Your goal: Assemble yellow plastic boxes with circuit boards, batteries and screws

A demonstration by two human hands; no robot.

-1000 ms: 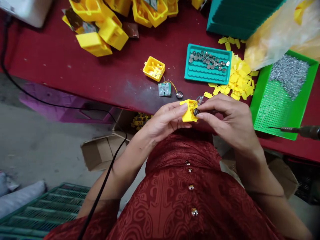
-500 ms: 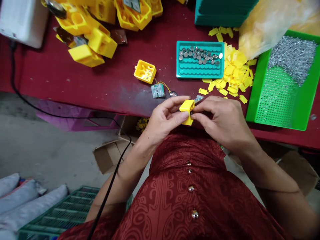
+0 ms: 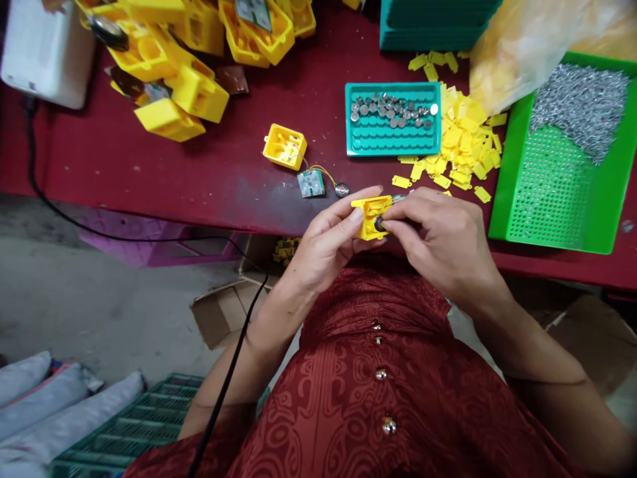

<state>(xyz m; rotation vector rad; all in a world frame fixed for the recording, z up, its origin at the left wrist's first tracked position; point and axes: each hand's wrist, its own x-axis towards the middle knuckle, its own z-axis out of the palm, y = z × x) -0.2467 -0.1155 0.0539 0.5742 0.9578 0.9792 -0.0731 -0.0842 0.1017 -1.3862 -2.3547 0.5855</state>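
My left hand (image 3: pixel 326 240) is closed around a small yellow plastic housing (image 3: pixel 367 211), its open side tilted up toward me. Between the thumb and index finger of my right hand (image 3: pixel 445 236) is a small dark round speaker (image 3: pixel 379 224), held at the opening of that housing. A bit of circuit board (image 3: pixel 398 197) shows behind the right fingers, mostly hidden. Just beyond my left hand, a second yellow housing (image 3: pixel 285 146) lies open on the table, wired to a circuit board (image 3: pixel 311 183) and a round speaker (image 3: pixel 342 190).
Ahead stands a teal tray (image 3: pixel 393 149) of silver button cells, beside a heap of yellow tabs (image 3: pixel 462 143). A green basket (image 3: pixel 520 232) of metal screws or pins is at right. More yellow housings (image 3: pixel 194 86) lie far left. A black cable (image 3: pixel 144 237) crosses my left arm.
The yellow housing has been turned in my left hand, so its inside now faces up. The speaker in my right fingers now shows at its opening.
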